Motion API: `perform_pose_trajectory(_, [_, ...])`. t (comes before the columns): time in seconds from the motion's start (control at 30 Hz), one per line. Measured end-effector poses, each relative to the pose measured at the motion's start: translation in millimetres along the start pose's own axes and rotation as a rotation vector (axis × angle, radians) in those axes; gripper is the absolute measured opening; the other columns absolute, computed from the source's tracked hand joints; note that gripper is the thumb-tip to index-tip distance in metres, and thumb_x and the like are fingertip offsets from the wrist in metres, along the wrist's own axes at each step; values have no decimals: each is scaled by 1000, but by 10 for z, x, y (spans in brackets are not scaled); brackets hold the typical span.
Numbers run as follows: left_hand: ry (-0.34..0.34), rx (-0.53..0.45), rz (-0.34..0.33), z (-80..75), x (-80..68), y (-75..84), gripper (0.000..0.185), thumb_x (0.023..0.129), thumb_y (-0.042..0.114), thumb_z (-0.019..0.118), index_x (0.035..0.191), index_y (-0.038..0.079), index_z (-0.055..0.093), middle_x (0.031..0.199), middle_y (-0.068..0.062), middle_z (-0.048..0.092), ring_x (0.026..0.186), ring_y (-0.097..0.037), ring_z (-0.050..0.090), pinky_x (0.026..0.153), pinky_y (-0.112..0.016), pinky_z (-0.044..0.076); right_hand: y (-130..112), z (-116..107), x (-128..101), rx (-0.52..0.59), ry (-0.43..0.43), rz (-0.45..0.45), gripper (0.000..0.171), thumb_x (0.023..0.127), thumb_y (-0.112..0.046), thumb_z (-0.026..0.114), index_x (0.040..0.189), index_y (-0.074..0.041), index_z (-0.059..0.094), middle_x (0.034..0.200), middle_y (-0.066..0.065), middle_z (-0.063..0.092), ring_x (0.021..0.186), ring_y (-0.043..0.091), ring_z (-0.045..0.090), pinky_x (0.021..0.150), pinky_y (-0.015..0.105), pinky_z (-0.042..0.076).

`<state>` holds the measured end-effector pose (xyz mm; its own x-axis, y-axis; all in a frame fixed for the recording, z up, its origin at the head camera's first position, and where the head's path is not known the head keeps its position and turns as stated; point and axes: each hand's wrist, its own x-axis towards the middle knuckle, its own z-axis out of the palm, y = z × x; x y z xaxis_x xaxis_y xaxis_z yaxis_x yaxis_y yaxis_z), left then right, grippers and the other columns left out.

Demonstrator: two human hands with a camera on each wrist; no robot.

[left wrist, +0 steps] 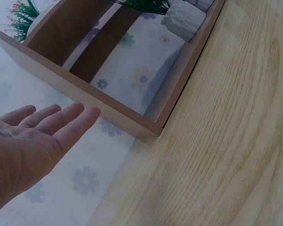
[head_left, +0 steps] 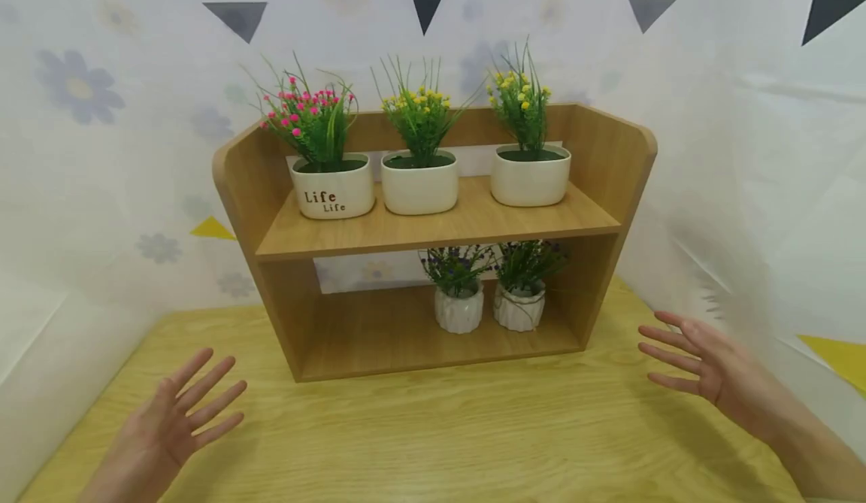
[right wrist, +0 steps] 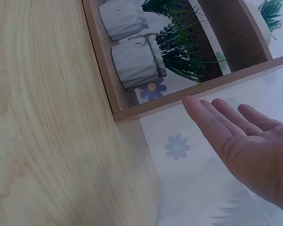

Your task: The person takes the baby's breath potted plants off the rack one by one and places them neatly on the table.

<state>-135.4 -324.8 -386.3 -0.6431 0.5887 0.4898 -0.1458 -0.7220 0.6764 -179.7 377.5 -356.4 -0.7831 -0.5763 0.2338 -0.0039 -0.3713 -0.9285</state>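
A wooden two-tier shelf (head_left: 433, 225) stands on the wooden table (head_left: 440, 435) against a flowered backdrop. My left hand (head_left: 179, 413) hovers open over the table, left of the shelf, fingers spread and holding nothing. My right hand (head_left: 690, 356) hovers open to the right of the shelf, palm facing it, also holding nothing. In the left wrist view my left hand (left wrist: 42, 129) lies near the shelf's side panel (left wrist: 85, 94). The right wrist view shows my right hand (right wrist: 236, 136) beside the shelf's right panel (right wrist: 188, 94).
On the top tier stand a white pot marked "Life" with pink flowers (head_left: 331, 180) and two white pots with yellow flowers (head_left: 419, 176), (head_left: 530, 168). Two small ribbed white pots with purple flowers (head_left: 459, 300), (head_left: 519, 300) stand on the lower tier. White flowered sheets close the sides.
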Motion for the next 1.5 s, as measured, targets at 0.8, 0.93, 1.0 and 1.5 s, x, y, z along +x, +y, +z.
perform_pose_trajectory(0.8, [96,167,66,300,338,34,54,108,11,-3,162,8,1,163,-14,25,144,-39,31,111,-54,32,-395,-11,289,-158,133,-87,48,110,0,21,151,-11,44,142,7,58,125,26,59,93,46,54])
perform_pose_trajectory(0.93, [186,303,46,360,431,57,53,110,12,4,163,10,5,162,-11,30,142,-35,37,109,-51,38,-504,9,370,-189,193,-102,45,109,1,26,149,-10,45,139,8,60,122,27,62,91,46,55])
perform_pose_trajectory(1.0, [211,371,39,391,484,62,52,110,13,5,163,10,7,162,-10,30,142,-34,38,108,-50,39,-559,19,419,-198,224,-114,44,109,1,28,148,-9,46,138,8,61,121,27,62,90,46,56])
perform_pose_trajectory(1.5, [256,597,83,629,962,136,49,112,12,21,160,7,22,156,-8,43,135,-30,49,101,-46,48,-966,68,809,-136,378,-147,37,106,0,45,139,-13,56,126,7,67,110,26,68,82,46,59])
